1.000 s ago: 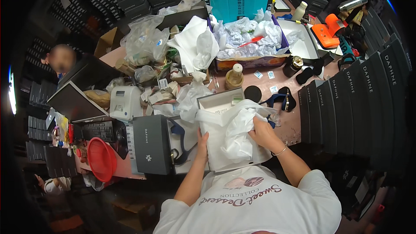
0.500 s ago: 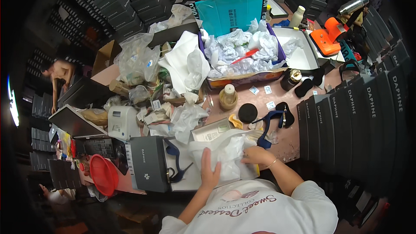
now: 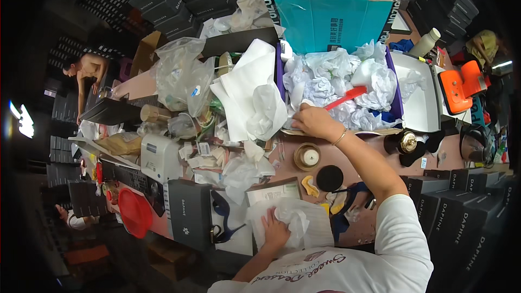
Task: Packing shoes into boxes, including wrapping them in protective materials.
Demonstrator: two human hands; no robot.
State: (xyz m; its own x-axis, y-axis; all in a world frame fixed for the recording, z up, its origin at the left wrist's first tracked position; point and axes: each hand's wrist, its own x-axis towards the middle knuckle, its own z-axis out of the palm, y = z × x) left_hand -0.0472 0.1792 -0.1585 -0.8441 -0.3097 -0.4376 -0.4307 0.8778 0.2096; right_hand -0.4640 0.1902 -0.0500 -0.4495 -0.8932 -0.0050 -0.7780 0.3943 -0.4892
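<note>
The right hand (image 3: 315,121), fingers curled, grasps crumpled paper (image 3: 325,84) in the purple box (image 3: 395,95) far across the desk (image 3: 282,160), while the left hand (image 3: 275,231) presses flat on tissue (image 3: 296,222) close by the body.

left hand (image 3: 275,232): pressed flat on white tissue paper (image 3: 296,227) in an open box at the near counter edge
right hand (image 3: 312,121): stretched forward, fingers on crumpled white paper (image 3: 325,84) in the purple bin (image 3: 395,95)
red stick (image 3: 345,98): lying among the crumpled paper, just beside the right hand
counter (image 3: 282,160): pinkish, cluttered
black box (image 3: 190,212): left of the tissue
</note>
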